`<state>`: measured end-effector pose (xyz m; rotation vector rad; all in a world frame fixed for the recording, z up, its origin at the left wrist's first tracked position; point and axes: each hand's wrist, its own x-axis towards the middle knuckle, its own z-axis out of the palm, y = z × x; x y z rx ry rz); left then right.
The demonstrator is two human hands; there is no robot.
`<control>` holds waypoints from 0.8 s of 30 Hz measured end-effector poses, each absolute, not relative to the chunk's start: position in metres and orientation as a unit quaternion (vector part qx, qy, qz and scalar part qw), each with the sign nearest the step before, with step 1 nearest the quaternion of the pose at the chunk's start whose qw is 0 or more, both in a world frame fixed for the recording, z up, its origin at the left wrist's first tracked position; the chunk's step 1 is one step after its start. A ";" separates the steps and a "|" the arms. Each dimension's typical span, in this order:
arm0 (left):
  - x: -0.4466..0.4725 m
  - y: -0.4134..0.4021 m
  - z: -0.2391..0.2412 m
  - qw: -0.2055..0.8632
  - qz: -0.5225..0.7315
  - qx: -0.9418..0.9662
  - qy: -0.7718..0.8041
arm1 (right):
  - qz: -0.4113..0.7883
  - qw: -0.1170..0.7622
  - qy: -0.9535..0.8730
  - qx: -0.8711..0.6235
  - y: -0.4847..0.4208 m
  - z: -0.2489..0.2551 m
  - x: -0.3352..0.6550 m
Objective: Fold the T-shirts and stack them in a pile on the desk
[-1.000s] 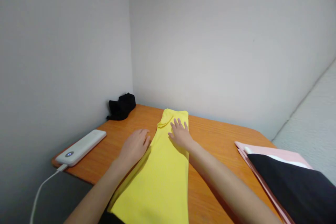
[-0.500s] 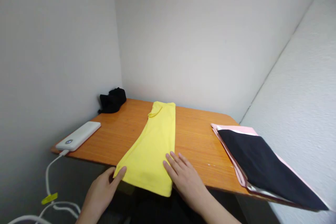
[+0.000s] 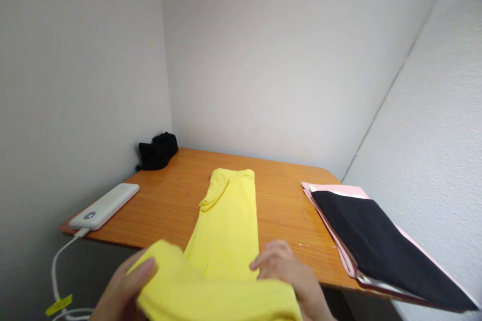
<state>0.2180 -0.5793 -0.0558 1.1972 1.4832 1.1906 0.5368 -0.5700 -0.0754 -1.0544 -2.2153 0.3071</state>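
A long folded yellow garment (image 3: 229, 215) lies lengthwise on the wooden table (image 3: 176, 195). Its near end is lifted off the table's front edge. My left hand (image 3: 124, 286) is closed on the near left corner, thumb on top of the cloth. At the near right edge, my right hand (image 3: 289, 276) pinches the garment with curled fingers. The raised end forms a thick yellow fold between both hands, low in the picture. The far end of the garment rests flat near the table's middle.
A white power bank (image 3: 103, 205) with a white cable (image 3: 60, 261) sits at the table's left edge. A crumpled black cloth (image 3: 157, 150) lies in the far left corner. A stack of pink and black folded fabric (image 3: 372, 241) overhangs the right side. Walls enclose the table.
Both hands slid back from the garment's far end to its near end, closed on it and lifted it. The garment shifted a little toward me.
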 end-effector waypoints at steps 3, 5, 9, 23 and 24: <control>0.260 -0.508 -0.007 0.489 0.586 0.461 0.453 | 0.123 0.459 -0.767 -0.432 -0.512 -0.029 0.531; 0.280 -0.458 0.010 0.480 0.601 0.506 0.390 | 0.125 0.441 -0.723 -0.516 -0.472 -0.009 0.526; 0.283 -0.404 -0.010 0.339 0.546 0.613 0.459 | 0.102 0.345 -0.691 -0.627 -0.438 -0.011 0.520; 0.281 -0.435 -0.098 0.080 0.122 0.839 0.524 | 0.059 0.162 -0.805 -0.568 -0.511 -0.093 0.502; 0.281 -0.444 -0.094 0.078 0.125 0.843 0.517 | 0.062 0.165 -0.809 -0.561 -0.520 -0.091 0.507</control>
